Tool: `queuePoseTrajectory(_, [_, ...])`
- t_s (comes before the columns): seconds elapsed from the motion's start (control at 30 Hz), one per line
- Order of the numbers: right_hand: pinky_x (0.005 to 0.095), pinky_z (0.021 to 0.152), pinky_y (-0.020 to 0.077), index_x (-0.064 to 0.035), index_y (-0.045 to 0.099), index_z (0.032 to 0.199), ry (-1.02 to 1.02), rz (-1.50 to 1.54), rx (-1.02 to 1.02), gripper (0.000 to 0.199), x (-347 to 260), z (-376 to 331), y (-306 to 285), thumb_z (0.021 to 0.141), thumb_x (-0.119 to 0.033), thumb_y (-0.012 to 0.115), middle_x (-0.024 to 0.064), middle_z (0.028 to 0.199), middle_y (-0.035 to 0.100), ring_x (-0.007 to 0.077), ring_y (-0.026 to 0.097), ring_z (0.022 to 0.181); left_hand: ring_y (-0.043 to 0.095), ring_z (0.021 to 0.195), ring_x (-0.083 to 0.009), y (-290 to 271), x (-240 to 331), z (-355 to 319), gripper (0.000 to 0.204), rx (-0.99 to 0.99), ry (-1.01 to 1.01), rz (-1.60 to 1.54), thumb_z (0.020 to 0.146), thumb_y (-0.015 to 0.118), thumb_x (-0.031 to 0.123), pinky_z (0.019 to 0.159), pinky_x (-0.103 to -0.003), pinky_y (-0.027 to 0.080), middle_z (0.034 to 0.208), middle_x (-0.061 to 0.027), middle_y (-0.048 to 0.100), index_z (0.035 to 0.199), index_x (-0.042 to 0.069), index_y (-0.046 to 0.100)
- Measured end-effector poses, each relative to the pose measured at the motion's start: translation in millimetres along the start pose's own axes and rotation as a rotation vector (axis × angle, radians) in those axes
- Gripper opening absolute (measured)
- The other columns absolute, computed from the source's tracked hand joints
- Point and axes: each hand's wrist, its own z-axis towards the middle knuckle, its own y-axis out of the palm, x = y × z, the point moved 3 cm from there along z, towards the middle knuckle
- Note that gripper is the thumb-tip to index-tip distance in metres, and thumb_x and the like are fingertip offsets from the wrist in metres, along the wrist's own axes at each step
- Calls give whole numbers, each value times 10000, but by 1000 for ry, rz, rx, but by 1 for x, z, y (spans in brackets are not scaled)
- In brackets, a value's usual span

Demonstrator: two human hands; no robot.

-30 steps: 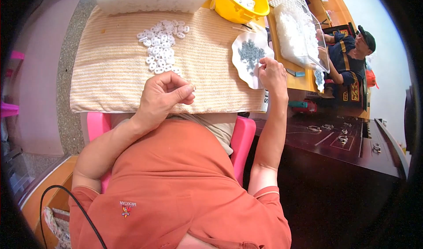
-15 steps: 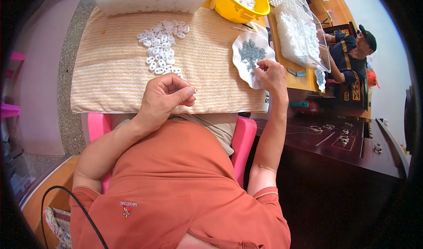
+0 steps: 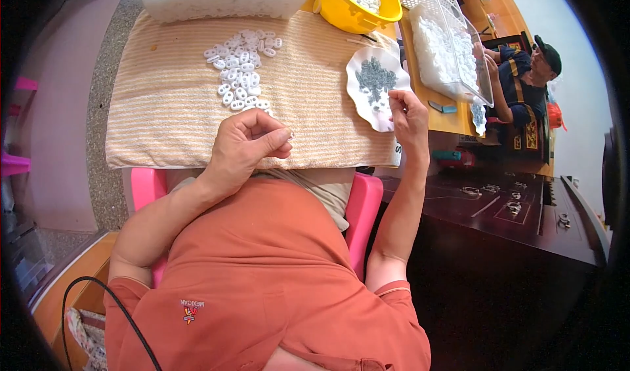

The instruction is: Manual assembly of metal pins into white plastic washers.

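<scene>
My left hand [image 3: 248, 143] is closed in a pinch above the towel's near edge. Between its thumb and forefinger shows a tiny whitish piece [image 3: 291, 135], too small to name. Just beyond that hand lies a loose pile of white oval plastic pieces with two holes each [image 3: 244, 72]. At the right, my right hand [image 3: 411, 120] hovers by the right rim of a white wavy-edged dish [image 3: 356, 95], thumb and fingers together; anything in them is hidden. The dish holds a heap of small grey metal-looking parts [image 3: 375, 76] and some small white bits near its lower side.
A striped beige towel [image 3: 164, 102] covers the table. Along the far side stand a clear bin of white pieces [image 3: 216, 7] and a yellow basin [image 3: 341, 20]. To the right are another clear bin [image 3: 453, 62], a small grey-blue tool [image 3: 442, 107] and a seated person [image 3: 522, 82].
My right hand has drawn back a little to the right from over the dish, uncovering the small white bits there. My left hand keeps its pinch in the same place.
</scene>
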Motion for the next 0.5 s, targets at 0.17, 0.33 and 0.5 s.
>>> queuePoseTrajectory(0.17, [264, 567, 458, 21, 635, 988, 60, 37, 9, 140, -4, -4, 3, 897, -84, 618, 64, 761, 616, 110, 543, 620, 648, 758, -104, 0, -1, 0, 86, -1, -5, -10, 898, 642, 96, 718, -256, 575, 841, -54, 656, 920, 18, 613])
queuePoseTrajectory(0.33, [230, 516, 428, 11, 620, 963, 94, 142, -1, 145, -14, -10, 8, 917, -127, 615, 22, 726, 592, 71, 510, 588, 647, 759, -104, -1, -1, -1, 87, 3, -24, -36, 899, 636, 86, 719, -256, 576, 849, -56, 654, 942, 16, 608])
queuePoseTrajectory(0.5, [209, 531, 421, 8, 613, 953, 39, 328, -15, 101, -33, -21, 26, 922, -87, 604, 8, 747, 572, 63, 506, 600, 646, 770, -98, 3, 1, -1, 96, 33, -79, -78, 897, 633, 73, 721, -251, 575, 861, -45, 651, 972, 19, 606])
